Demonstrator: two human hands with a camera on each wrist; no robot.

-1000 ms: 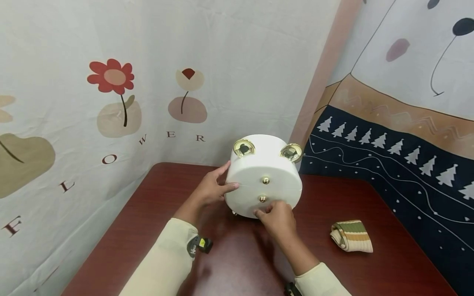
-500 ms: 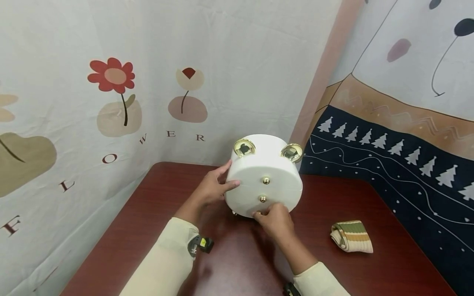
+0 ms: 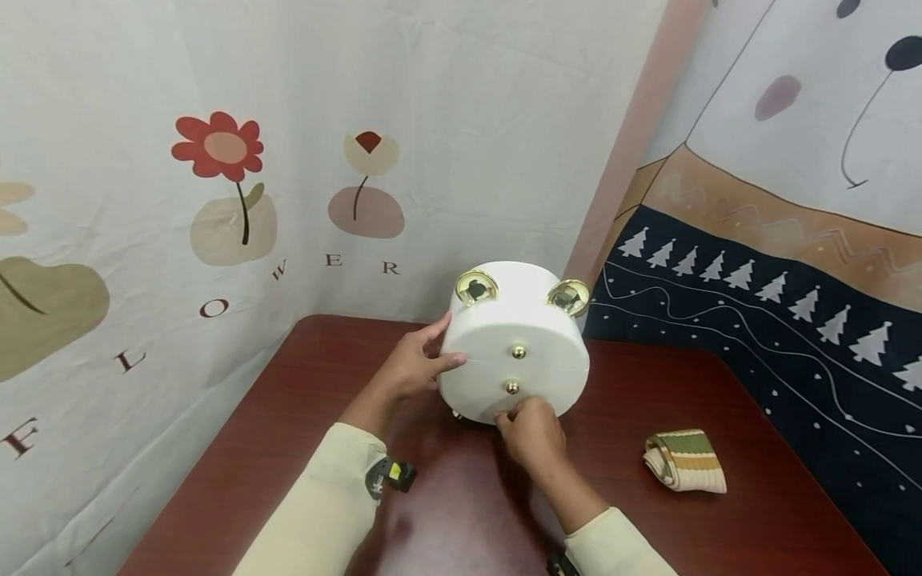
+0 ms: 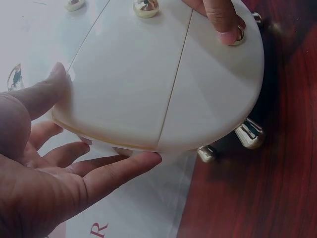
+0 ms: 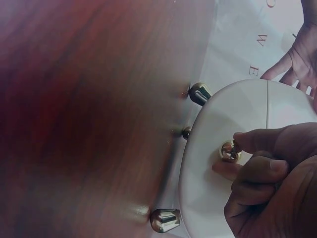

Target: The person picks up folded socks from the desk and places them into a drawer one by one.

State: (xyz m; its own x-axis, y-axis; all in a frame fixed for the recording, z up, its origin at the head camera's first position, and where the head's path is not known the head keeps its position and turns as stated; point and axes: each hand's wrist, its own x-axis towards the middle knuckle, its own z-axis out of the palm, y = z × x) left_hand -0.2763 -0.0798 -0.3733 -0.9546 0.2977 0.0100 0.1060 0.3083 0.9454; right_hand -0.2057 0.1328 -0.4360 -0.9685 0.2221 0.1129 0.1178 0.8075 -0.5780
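Note:
A white, round, alarm-clock-shaped box (image 3: 471,392) stands on the table, with two gold bells on top and gold feet (image 4: 250,135) below. Seams divide its front into three sections, each with a gold knob. My left hand (image 3: 414,364) holds the box's left side, thumb (image 4: 47,91) on the front and fingers along the curved wall. At the lowest section, my right hand (image 3: 533,432) pinches the bottom gold knob (image 5: 230,151) between thumb and index finger, the other fingers curled in. That knob is mostly hidden by the hand in the head view.
The dark red-brown table (image 3: 310,416) carries a folded striped cloth (image 3: 684,462) to the right of the box. Behind the table hangs a pale curtain (image 3: 461,144) with printed flowers; a dark patterned one (image 3: 720,344) hangs at the right.
My right hand and forearm have shifted slightly left and turned a little, fingertips staying at the bottom knob. The left hand and the box look the same.

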